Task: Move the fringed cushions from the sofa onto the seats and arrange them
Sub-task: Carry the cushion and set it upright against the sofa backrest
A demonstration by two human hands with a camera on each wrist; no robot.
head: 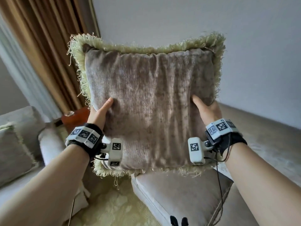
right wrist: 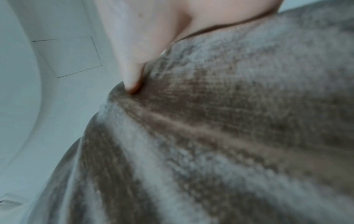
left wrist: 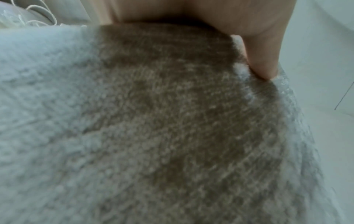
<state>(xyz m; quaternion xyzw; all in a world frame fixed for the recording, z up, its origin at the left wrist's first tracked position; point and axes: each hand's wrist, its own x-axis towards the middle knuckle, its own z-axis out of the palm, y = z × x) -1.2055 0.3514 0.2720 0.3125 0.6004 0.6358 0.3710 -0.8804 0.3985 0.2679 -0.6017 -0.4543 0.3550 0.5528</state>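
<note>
A taupe velvet cushion [head: 149,105] with pale green fringe is held upright in the air in front of me. My left hand [head: 100,112] grips its left side, thumb pressed on the front face and fingers hidden behind. My right hand [head: 206,110] grips the right side the same way. In the left wrist view the thumb [left wrist: 262,60] digs into the cushion fabric [left wrist: 172,121]. The right wrist view shows the right thumb [right wrist: 132,75] denting the cushion [right wrist: 229,121]. A second fringed cushion [head: 13,154] leans on the sofa [head: 21,118] at far left.
Below the held cushion is a beige upholstered seat [head: 179,193]. A pale patterned rug [head: 114,207] covers the floor between sofa and seat. A reddish side table [head: 76,118] stands by the brown curtain [head: 48,46]. A plain wall rises behind.
</note>
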